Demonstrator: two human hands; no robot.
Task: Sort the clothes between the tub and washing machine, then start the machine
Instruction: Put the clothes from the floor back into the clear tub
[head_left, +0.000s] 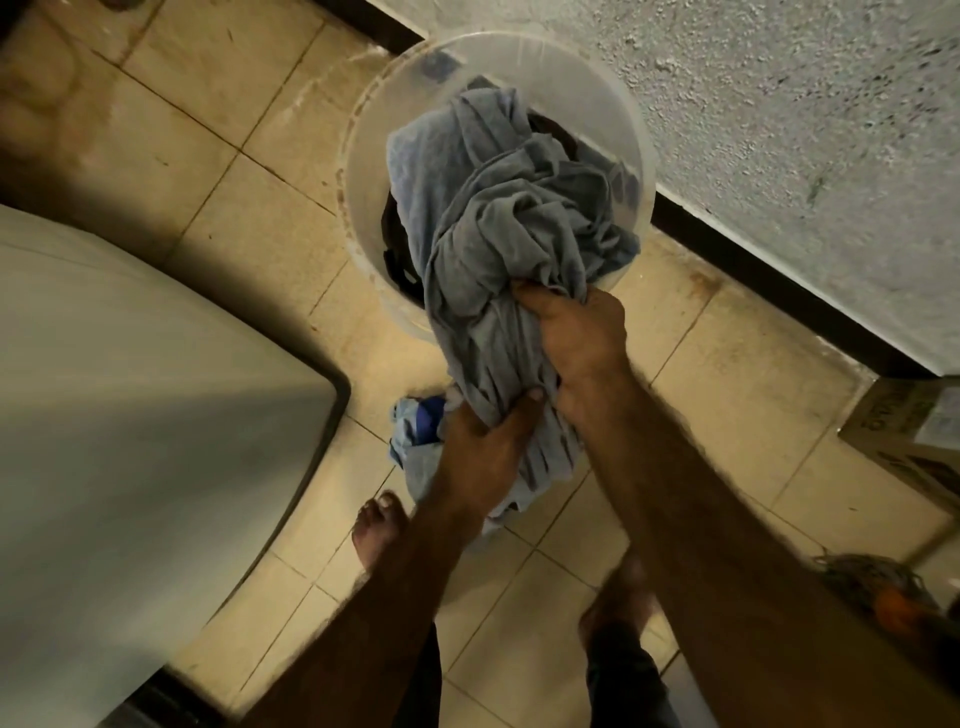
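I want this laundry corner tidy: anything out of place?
Yes: a crumpled light-blue and dark-blue cloth lies on the beige tiled floor beside the translucent round plastic tub, not in it, below the held grey garment.

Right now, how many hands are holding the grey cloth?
2. The left hand grips the lower end of the grey cloth, above the blue cloth; the right hand grips it higher, by the tub.

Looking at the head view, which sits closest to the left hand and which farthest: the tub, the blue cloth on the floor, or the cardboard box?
From the left hand:
1. blue cloth, on the floor beside it.
2. tub, ahead by the wall.
3. cardboard box, far right.
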